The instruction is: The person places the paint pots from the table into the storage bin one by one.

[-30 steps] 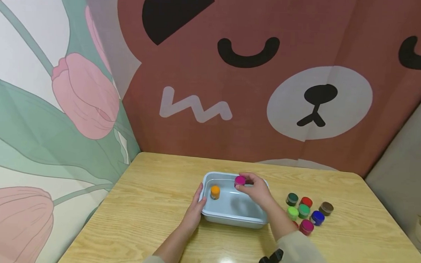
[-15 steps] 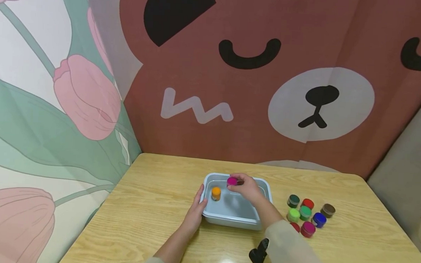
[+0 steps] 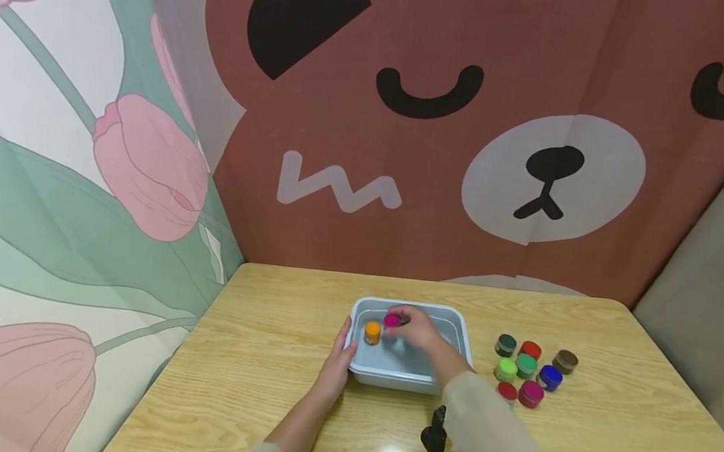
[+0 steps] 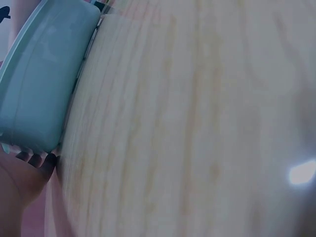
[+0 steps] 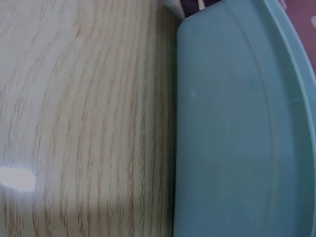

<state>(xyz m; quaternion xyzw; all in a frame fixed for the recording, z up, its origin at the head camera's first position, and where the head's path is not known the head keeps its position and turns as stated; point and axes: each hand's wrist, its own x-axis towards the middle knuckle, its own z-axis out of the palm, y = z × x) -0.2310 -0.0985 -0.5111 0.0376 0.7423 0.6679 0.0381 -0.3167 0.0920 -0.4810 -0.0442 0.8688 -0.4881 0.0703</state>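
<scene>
In the head view my left hand (image 3: 334, 366) holds the left front corner of a pale blue plastic bin (image 3: 393, 375), thumb at the rim and fingers along the outer wall. The left wrist view shows fingertips at the end wall of the bin (image 4: 44, 84). My right hand (image 3: 417, 329) reaches inside and pinches a small paint jar with a magenta lid (image 3: 391, 321) between thumb and fingers, close over the bin floor. Just left of it stands an orange paint jar (image 3: 372, 332). The right wrist view is mostly the bin's side (image 5: 227, 128), with the right hand's grip hidden.
Right of the bin, several paint jars stand grouped on the wooden table (image 3: 262, 355), among them a dark green jar (image 3: 505, 345), a blue jar (image 3: 550, 377) and a brown jar (image 3: 565, 361). A black device (image 3: 434, 433) sits by the right sleeve. Printed curtains hang behind.
My right hand has moved left and lowered the magenta-lidded paint jar into the bin, near the orange one. The left hand keeps its hold on the bin's corner.
</scene>
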